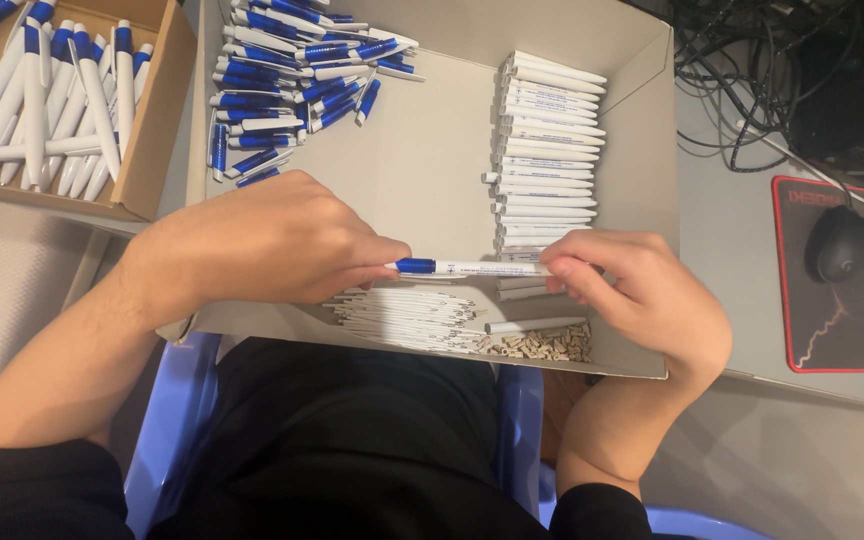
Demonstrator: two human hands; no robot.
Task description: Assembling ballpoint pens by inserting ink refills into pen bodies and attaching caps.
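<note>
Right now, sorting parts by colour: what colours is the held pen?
White barrel, blue end, on the pen; head view.

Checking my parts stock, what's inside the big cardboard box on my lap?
In the box: blue clips, white barrels, thin refills, small springs. The hands cover some.

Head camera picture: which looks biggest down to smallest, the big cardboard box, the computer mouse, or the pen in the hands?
1. The big cardboard box, by far the largest.
2. The pen, held between the left hand and the right hand: long but thin.
3. The computer mouse: shorter but fatter than the pen, so these two are close.
</note>
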